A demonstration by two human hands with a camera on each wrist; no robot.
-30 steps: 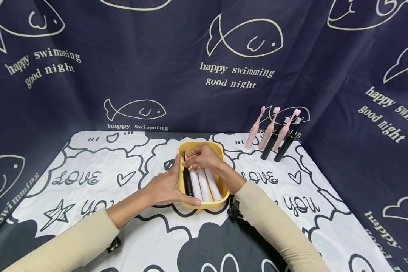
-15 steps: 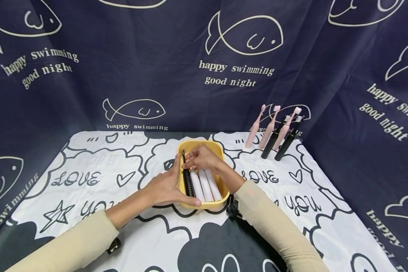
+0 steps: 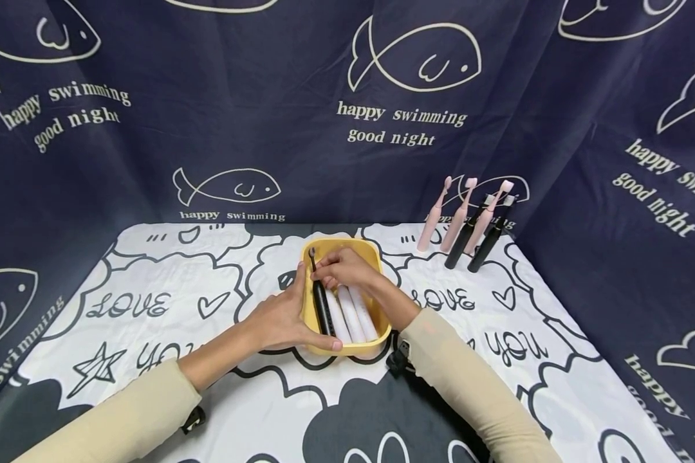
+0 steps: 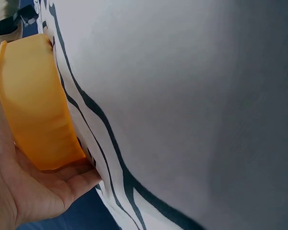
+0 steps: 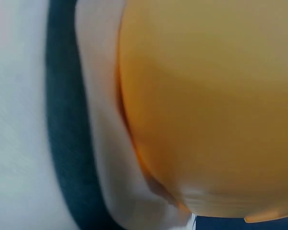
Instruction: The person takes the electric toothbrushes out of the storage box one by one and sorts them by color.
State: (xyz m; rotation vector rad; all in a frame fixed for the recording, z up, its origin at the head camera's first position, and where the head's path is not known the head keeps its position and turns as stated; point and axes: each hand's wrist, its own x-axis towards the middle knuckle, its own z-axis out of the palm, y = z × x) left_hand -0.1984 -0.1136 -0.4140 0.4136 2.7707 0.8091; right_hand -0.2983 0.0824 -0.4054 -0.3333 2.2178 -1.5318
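Note:
My left hand (image 3: 280, 316) grips the left side of a yellow plastic bin (image 3: 353, 350), its thumb at the near rim. In the left wrist view, the fingers lie along the bin's outer wall (image 4: 36, 103). Inside, my right hand (image 3: 352, 267) pinches a black electric toothbrush (image 3: 322, 308) near its neck, head pointing away and handle towards me, along the left wall. Beside it lie several white handles (image 3: 352, 315), their far ends hidden under the right hand. The right wrist view is filled mostly by the bin's outer wall (image 5: 216, 115).
At the back right, several pink toothbrushes (image 3: 430, 225) and two black toothbrushes (image 3: 460, 244) stand upright on the table. A white cloth with black cartoon drawings (image 3: 168, 321) covers the table. Dark blue fish-print curtains (image 3: 301, 116) enclose the back and sides.
The black toothbrush has shifted slightly, its head rising farther above my right fingertips and its handle end moving right. The white handles beside it have shifted a little. My left hand stays on the bin.

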